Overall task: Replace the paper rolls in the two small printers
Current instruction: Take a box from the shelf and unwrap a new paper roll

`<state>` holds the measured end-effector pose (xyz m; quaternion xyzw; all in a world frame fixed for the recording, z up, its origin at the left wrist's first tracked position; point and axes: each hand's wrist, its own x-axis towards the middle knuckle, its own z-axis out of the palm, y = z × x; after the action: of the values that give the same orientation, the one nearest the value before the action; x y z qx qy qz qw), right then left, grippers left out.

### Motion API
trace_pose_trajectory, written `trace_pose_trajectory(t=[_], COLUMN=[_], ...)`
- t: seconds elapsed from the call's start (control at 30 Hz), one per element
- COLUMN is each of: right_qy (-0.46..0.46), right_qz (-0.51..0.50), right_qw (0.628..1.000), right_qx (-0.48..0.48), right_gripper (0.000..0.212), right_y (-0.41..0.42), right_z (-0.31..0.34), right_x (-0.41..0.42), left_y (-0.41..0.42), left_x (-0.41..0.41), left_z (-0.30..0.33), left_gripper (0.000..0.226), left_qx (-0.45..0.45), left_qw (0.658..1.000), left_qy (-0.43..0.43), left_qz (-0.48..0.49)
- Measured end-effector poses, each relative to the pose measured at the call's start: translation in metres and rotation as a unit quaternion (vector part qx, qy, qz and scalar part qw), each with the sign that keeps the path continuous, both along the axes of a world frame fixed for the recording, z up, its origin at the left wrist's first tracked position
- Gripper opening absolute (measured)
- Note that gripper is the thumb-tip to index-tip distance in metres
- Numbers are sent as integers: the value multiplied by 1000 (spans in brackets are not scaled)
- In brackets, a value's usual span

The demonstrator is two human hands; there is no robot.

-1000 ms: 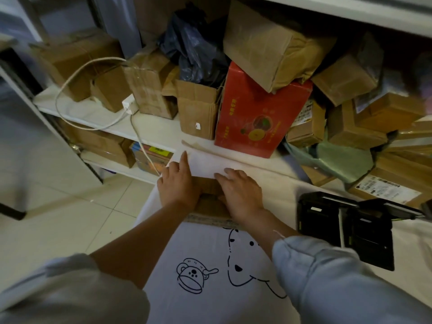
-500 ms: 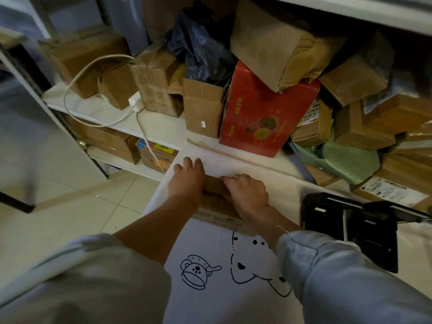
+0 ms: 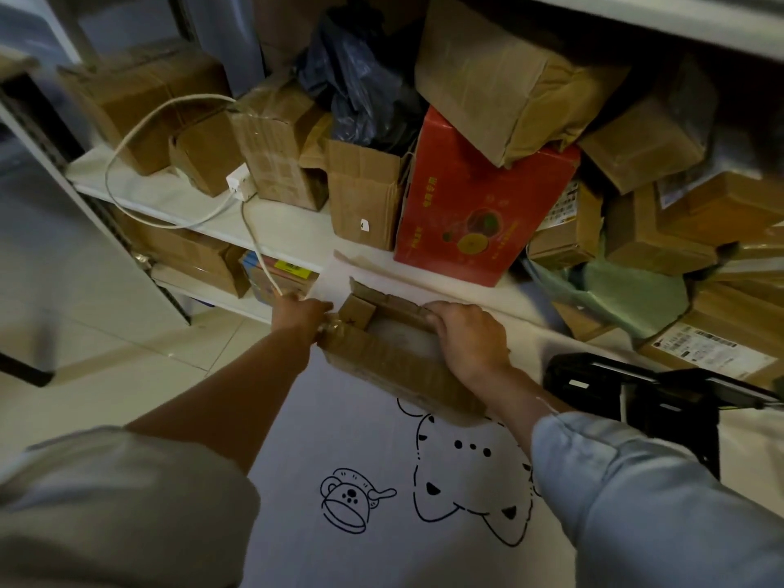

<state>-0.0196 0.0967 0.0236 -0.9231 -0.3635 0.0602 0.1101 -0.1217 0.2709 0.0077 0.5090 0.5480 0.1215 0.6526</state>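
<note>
Since the earlier frame, both hands have spread the carton (image 3: 394, 358) flaps apart. Left hand (image 3: 299, 314) grips the left flap; right hand (image 3: 464, 337) curls over the far flap, holding the top open for access. Contents are not discernible; rolls are presumably inside. One black printer (image 3: 636, 401) sits near, right of the carton, on the cloth (image 3: 339, 439).

Stockroom or parcel depot: white metal shelves (image 3: 292, 235) crammed with taped cardboard boxes (image 3: 271, 142), a red fruit carton (image 3: 475, 205), labelled parcels (image 3: 712, 354) and bagged goods, above a tiled floor (image 3: 106, 375).
</note>
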Motion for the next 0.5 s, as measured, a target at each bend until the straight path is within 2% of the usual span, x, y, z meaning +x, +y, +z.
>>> trace_pose_trajectory(t=[0.13,0.2,0.23,0.27,0.33,0.37,0.43,0.5], right_qy=[22,15,5,-6,-22,-41,-102,-127], right_qz=[-67,-90,-90,-88,-84,-82,-77,-59], right_qw=[995,992,991,992,994,995,991,988], right_qx=[66,92,95,90,60,32,-26,-59], right_gripper=[16,10,9,11,19,23,27,26], right_y=[8,13,15,17,17,16,13,13], right_z=[4,6,7,6,5,4,2,2], right_x=[2,5,7,9,10,11,11,9], left_y=[-7,-8,-9,-10,-15,-18,-21,-20], left_x=[5,7,6,4,-1,-1,0,4], left_z=[11,13,12,10,11,13,18,20], left_gripper=[43,46,52,57,62,64,62,53], left_qx=[23,100,188,294,479,529,561,552], left_qw=[998,990,971,935,842,803,747,713], left_qy=[-32,9,57,110,158,158,171,204], left_qz=[-41,-98,-138,-165,-193,-224,-314,-382])
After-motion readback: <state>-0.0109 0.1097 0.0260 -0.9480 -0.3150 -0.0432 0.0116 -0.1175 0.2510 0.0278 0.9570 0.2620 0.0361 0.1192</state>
